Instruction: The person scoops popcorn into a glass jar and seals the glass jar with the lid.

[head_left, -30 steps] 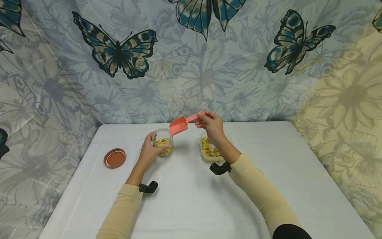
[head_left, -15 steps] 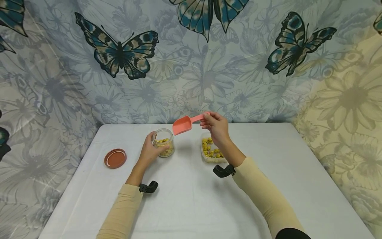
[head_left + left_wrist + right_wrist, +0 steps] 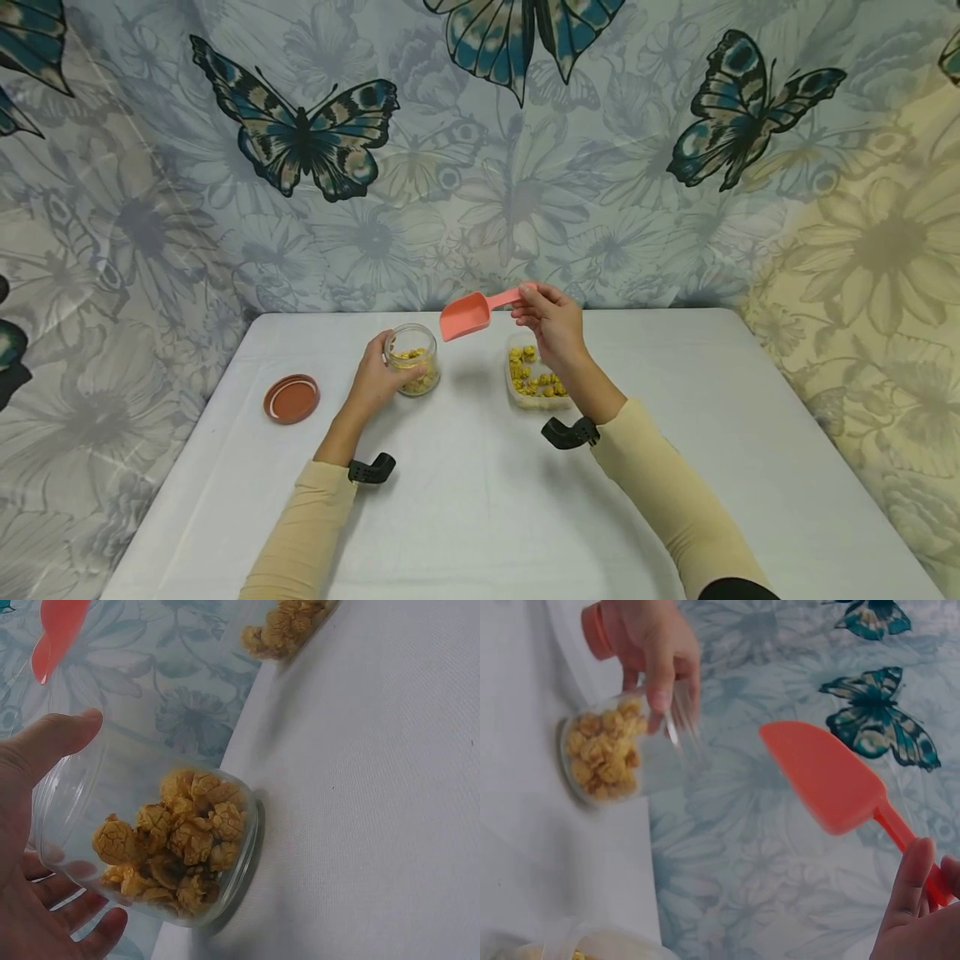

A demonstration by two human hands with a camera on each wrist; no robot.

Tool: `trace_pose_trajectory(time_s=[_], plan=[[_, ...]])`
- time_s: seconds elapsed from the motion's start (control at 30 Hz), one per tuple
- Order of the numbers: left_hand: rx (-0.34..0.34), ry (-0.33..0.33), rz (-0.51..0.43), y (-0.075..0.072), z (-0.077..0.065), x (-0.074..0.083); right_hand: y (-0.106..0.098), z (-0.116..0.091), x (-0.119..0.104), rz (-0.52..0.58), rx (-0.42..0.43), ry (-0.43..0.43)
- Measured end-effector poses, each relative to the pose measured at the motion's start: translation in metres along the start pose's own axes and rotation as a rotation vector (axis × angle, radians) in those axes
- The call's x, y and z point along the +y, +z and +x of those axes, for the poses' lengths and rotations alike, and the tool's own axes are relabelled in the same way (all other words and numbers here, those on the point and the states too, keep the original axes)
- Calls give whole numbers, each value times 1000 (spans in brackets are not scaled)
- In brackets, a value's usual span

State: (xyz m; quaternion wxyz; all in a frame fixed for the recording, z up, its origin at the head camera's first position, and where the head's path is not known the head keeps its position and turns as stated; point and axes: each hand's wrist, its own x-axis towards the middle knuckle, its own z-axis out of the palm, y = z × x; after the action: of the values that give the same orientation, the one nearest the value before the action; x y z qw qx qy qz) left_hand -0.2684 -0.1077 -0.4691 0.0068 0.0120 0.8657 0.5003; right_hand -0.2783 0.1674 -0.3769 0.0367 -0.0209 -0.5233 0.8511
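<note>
A clear glass jar (image 3: 417,360) stands upright on the table, its lower part filled with caramel popcorn (image 3: 176,844). My left hand (image 3: 375,377) grips the jar from its left side, thumb across the front and fingers behind. Up and to the right of the jar's mouth, my right hand (image 3: 550,325) pinches the handle of a coral scoop (image 3: 465,316). The scoop's bowl points left toward the jar, apart from it, and no popcorn shows in it. Beneath the right hand sits a clear plastic container (image 3: 540,402) holding more popcorn, partly hidden by the wrist.
A reddish-brown jar lid (image 3: 292,399) lies on the table left of the jar. White cloth covers the table (image 3: 465,508). A fabric backdrop with butterflies (image 3: 303,137) rises behind the far edge. Each wrist wears a black camera mount (image 3: 372,468).
My right hand and the scoop have moved rightward, away from the jar's mouth and over the container's far side. The left hand keeps its hold on the jar in the same place.
</note>
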Motion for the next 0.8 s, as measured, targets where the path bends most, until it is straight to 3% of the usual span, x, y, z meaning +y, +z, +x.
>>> trace_pose_trajectory(time_s=[0.33,0.8], plan=[[21,8,38,-5,-1,4,-8,-6,-9,31,15,36],[63,90,72,-12,-7,20,-22,-6,-24,31,21,-10]])
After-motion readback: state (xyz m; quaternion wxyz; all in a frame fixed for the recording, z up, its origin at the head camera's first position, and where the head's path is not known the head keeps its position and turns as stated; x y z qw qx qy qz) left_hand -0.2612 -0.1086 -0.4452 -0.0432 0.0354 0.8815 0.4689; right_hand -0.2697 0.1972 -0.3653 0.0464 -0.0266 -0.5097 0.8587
